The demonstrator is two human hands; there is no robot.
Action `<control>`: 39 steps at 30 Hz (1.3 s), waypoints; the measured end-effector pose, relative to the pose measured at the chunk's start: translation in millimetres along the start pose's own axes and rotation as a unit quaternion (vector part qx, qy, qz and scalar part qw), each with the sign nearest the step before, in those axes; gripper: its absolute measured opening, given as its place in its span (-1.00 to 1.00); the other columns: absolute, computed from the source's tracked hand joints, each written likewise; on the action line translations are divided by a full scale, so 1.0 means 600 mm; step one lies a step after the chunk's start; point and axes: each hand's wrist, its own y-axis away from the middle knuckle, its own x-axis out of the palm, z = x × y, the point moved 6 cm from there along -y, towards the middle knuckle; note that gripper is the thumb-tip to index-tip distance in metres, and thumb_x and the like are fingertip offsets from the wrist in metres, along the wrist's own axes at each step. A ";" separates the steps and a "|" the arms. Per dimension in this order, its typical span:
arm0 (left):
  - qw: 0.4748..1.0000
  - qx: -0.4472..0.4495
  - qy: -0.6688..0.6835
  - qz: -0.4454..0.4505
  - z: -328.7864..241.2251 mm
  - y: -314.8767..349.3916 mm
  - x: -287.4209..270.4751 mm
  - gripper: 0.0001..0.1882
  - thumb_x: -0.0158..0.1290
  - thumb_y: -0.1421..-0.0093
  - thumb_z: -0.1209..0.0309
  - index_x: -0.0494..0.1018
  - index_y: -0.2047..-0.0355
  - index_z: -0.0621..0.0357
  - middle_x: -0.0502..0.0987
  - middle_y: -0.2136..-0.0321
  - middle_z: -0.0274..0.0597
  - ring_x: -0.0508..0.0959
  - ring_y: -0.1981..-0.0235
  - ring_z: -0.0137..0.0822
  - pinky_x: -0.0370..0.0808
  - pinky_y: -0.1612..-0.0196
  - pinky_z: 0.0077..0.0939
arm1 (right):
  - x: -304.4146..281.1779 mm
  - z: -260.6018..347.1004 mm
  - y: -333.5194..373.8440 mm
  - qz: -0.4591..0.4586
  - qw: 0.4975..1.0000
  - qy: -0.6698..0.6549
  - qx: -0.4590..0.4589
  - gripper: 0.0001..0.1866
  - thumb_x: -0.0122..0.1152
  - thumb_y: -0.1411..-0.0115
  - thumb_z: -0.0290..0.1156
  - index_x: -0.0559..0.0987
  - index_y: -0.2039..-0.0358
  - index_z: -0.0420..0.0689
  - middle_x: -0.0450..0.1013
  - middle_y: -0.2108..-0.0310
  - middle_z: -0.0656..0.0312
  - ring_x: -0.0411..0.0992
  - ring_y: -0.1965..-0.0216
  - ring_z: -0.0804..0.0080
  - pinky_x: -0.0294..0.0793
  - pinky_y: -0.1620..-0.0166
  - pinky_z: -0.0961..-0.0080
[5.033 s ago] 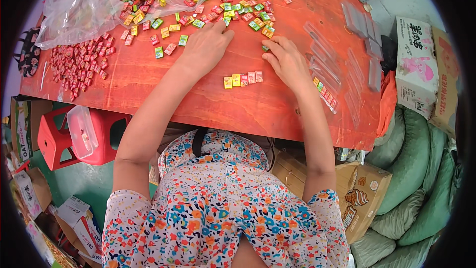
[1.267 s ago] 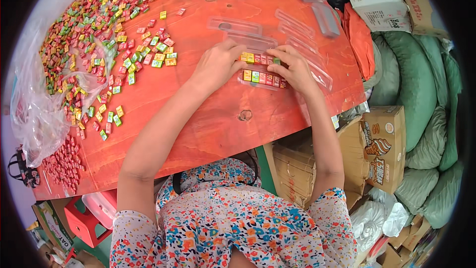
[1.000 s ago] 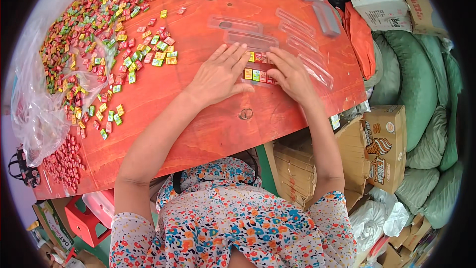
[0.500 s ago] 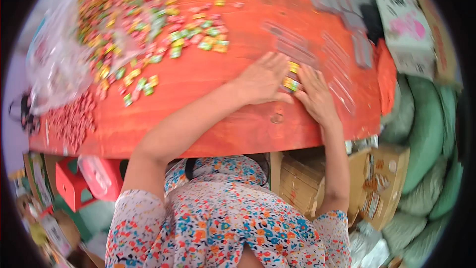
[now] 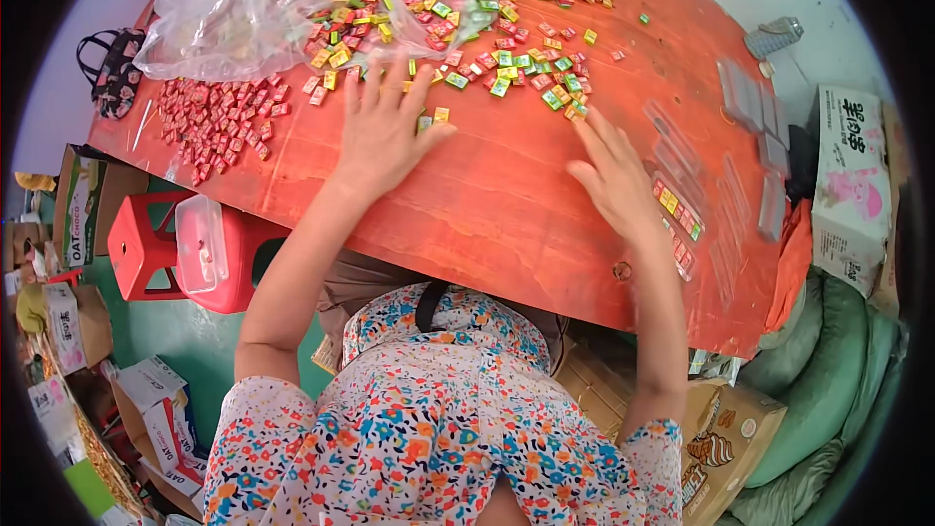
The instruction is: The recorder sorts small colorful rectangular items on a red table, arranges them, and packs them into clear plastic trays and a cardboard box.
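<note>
At the far left, a crumpled, see-through plastic bag (image 5: 234, 15) lies on the red-painted wooden table (image 5: 467, 205), its film wrinkled and shiny. Nearer, a loose pile of small red boxes (image 5: 214, 122) spreads toward the table's edge. The left hand (image 5: 385, 127) is spread wide, palm down, fingers pointing to the far side, with a yellow box (image 5: 442, 115) just beside its thumb. Mixed red, yellow and green boxes (image 5: 506, 54), glossy little blocks, lie scattered at every angle across the far middle. Right of them, the right hand (image 5: 609, 166) is open, its thumb apart and its fingers pointing far and left, the tips close to the boxes. By its forearm, a filled tray (image 5: 679, 211) of thin, clear plastic holds boxes in a straight row; its long axis slants from far left to near right. Further right lie narrow, smooth clear trays (image 5: 729, 234).
</note>
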 end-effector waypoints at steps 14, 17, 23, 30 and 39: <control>0.989 0.016 0.127 0.067 -0.059 0.075 -0.001 0.00 -0.02 -0.16 -0.27 0.02 -0.40 0.14 -0.09 -0.40 0.24 -0.09 -0.43 0.18 -0.09 -0.40 0.09 | 0.103 0.090 -0.099 0.082 0.985 0.022 -0.148 -0.34 -0.01 -0.30 0.15 0.26 -0.35 0.19 0.04 -0.42 0.14 -0.02 -0.41 -0.06 -0.15 -0.40 -0.13; 0.977 0.039 0.180 0.104 -0.096 0.095 -0.025 -0.01 0.08 -0.15 -0.16 -0.02 -0.42 0.09 -0.13 -0.42 0.17 -0.12 -0.44 0.17 -0.11 -0.40 0.15 | 0.083 0.094 -0.035 0.117 0.978 0.002 -0.171 -0.42 0.06 -0.28 0.07 0.39 -0.27 0.19 0.10 -0.41 0.21 -0.03 -0.42 -0.02 -0.15 -0.41 -0.12; 0.958 -0.011 0.281 0.058 -0.063 0.118 -0.058 -0.24 0.14 -0.23 0.16 0.12 -0.35 0.15 0.06 -0.38 0.07 0.03 -0.40 0.14 -0.01 -0.40 0.10 | 0.024 0.049 0.020 0.002 0.994 -0.090 -0.065 -0.58 0.16 -0.29 -0.16 0.55 -0.10 -0.04 0.40 -0.20 0.11 0.26 -0.30 0.08 0.03 -0.38 -0.02; 0.967 0.054 0.248 0.028 -0.067 0.135 -0.095 -0.59 0.12 -0.14 0.49 0.45 -0.03 0.21 0.48 0.05 -0.10 0.47 0.04 -0.08 0.42 -0.02 -0.19 | 0.016 0.114 0.021 -0.073 0.994 -0.062 -0.059 -0.72 0.33 -0.11 -0.40 0.61 0.14 -0.13 0.52 0.12 0.18 0.49 0.10 0.19 0.44 0.08 0.27; 0.971 0.049 0.232 0.032 -0.072 0.136 -0.088 -0.64 0.17 -0.11 0.46 0.51 0.05 0.21 0.47 0.12 -0.10 0.48 0.12 -0.10 0.41 0.05 -0.20 | 0.039 0.111 0.035 -0.048 0.995 -0.084 -0.036 -0.70 0.32 -0.08 -0.48 0.58 0.13 -0.16 0.49 0.13 0.16 0.47 0.10 0.16 0.45 0.05 0.24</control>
